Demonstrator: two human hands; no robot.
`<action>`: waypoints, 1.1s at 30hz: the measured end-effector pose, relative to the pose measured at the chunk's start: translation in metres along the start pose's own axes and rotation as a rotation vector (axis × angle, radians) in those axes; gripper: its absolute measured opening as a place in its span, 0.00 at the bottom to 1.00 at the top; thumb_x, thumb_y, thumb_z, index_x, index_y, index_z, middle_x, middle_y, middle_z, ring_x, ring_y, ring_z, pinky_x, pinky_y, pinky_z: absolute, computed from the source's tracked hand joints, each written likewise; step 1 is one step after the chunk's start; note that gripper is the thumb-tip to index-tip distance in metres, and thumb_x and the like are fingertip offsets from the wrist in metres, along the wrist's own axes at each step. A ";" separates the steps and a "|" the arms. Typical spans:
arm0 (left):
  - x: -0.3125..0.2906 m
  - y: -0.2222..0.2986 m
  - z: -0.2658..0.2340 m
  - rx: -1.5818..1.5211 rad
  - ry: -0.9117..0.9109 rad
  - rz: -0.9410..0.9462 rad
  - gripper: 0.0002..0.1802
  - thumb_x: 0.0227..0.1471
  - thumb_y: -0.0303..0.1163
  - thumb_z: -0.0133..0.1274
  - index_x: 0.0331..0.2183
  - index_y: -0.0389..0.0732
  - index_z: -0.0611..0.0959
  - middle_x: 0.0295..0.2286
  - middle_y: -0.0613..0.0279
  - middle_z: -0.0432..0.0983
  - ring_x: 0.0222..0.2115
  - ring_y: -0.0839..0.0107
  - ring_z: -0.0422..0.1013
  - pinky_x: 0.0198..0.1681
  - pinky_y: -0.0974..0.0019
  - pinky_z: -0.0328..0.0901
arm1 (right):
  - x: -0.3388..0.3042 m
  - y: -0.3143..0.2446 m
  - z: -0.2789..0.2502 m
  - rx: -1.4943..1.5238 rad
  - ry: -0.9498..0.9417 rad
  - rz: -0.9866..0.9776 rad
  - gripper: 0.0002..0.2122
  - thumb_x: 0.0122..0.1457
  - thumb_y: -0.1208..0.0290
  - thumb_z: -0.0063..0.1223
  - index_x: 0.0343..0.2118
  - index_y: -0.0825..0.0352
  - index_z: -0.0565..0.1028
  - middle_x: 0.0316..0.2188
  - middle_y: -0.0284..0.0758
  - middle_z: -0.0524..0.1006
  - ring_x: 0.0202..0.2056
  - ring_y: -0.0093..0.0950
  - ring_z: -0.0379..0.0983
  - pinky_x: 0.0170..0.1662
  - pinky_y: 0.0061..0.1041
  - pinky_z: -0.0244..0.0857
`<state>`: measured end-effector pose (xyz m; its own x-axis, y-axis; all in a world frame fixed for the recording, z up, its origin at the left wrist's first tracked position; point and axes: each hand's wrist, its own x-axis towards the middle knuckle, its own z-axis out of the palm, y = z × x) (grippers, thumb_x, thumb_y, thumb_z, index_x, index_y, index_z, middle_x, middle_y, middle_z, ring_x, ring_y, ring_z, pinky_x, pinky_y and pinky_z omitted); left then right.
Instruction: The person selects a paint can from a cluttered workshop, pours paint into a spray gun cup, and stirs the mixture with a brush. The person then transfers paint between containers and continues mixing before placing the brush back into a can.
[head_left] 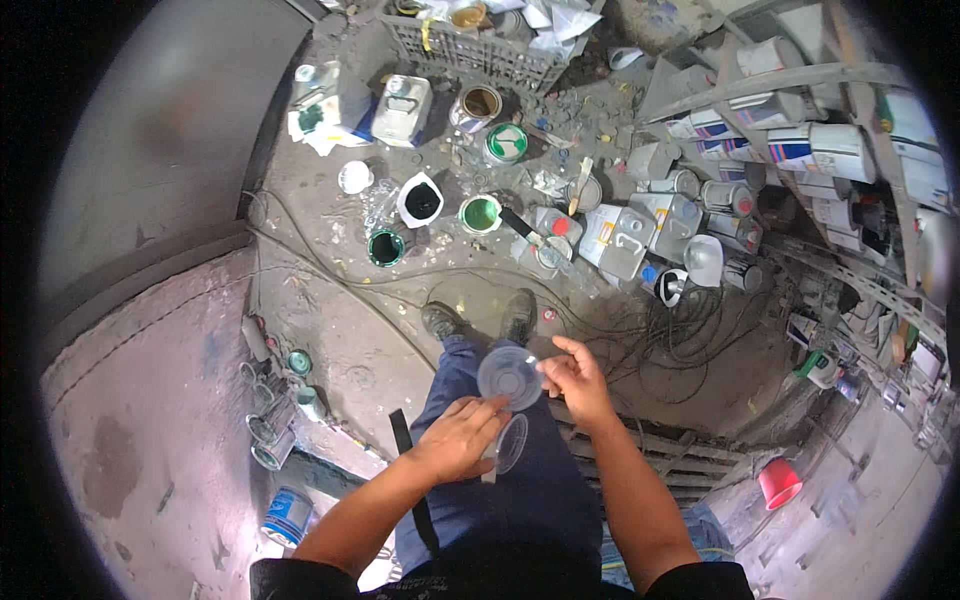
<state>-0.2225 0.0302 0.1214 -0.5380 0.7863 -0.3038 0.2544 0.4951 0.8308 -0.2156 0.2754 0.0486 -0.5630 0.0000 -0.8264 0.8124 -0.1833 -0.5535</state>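
Above my lap, my right hand pinches the rim of a clear round plastic lid between thumb and fingers, its index finger raised. The lid's flat face is turned up toward me. My left hand is closed around a clear plastic cup that lies tilted, its round mouth facing right. Fingertips of the left hand reach the lower edge of the lid. Part of the cup is hidden behind the left hand.
Ahead on the floor stand an open can of dark green paint, a cup of black paint, a can of bright green paint and several metal jugs. Cables coil at right. A rack holds cans; a crate stands far back.
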 end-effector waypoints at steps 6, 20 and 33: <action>0.013 -0.047 0.068 -0.108 0.078 -0.287 0.43 0.31 0.36 0.70 0.50 0.34 0.70 0.54 0.48 0.61 0.50 0.50 0.65 0.53 0.53 0.61 | 0.171 0.128 -0.104 0.663 0.186 0.229 0.07 0.58 0.71 0.54 0.37 0.64 0.69 0.27 0.31 0.75 0.27 0.23 0.72 0.27 0.22 0.69; 0.021 -0.075 0.142 -0.183 0.042 -0.544 0.43 0.34 0.39 0.70 0.52 0.37 0.69 0.56 0.48 0.59 0.56 0.50 0.59 0.57 0.52 0.58 | 0.313 0.184 -0.142 1.304 0.568 0.182 0.15 0.59 0.72 0.55 0.46 0.72 0.69 0.43 0.40 0.72 0.46 0.35 0.70 0.47 0.32 0.71; -0.064 -0.039 0.163 -0.204 0.222 -0.715 0.45 0.34 0.41 0.70 0.53 0.37 0.68 0.55 0.47 0.60 0.55 0.50 0.60 0.56 0.53 0.59 | 0.209 0.143 -0.135 0.866 0.389 0.006 0.15 0.60 0.77 0.54 0.48 0.73 0.68 0.46 0.39 0.73 0.48 0.30 0.71 0.52 0.24 0.68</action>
<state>-0.0668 0.0209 0.0327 -0.6696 0.1980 -0.7158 -0.3569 0.7594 0.5440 -0.1964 0.3819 -0.2175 -0.3429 0.2954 -0.8917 0.3323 -0.8497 -0.4093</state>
